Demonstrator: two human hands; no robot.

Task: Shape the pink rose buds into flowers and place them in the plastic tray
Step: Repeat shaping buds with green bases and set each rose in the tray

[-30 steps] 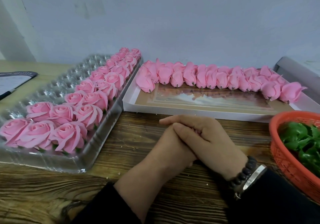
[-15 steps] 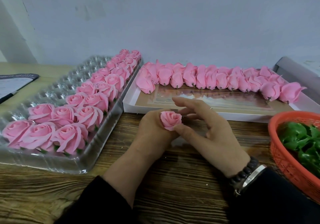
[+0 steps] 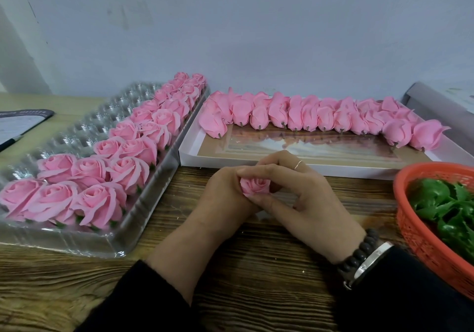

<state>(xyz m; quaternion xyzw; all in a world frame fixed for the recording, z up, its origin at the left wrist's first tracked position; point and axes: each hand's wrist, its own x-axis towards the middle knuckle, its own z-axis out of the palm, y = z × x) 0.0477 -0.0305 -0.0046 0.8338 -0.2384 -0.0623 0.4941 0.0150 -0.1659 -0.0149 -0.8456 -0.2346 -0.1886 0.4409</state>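
Both hands meet over the wooden bench point(image 3: 256, 267): the left hand point(image 3: 225, 195) and right hand point(image 3: 305, 201) each have a grip closed on one pink rose bud point(image 3: 254, 186), between the plastic tray point(image 3: 84, 239) of opened flowers point(image 3: 128, 147) and an orange basket point(image 3: 420, 239)

Both forearms angled inward, black sleeves pushed back from the wrists, meeting at a shared grip low over the counter. Left hand point(image 3: 225, 193) curled, knuckles up, holding the pink bud point(image 3: 255, 186) from its left side. Right hand point(image 3: 305, 198) closing from the other side: index finger arched over the top, thumb pressed beneath, remaining fingers bent and spread behind (thin ring on one of them). Right wrist wearing a dark bead bracelet point(image 3: 359, 253) and a silver bangle point(image 3: 369, 265) just behind it.
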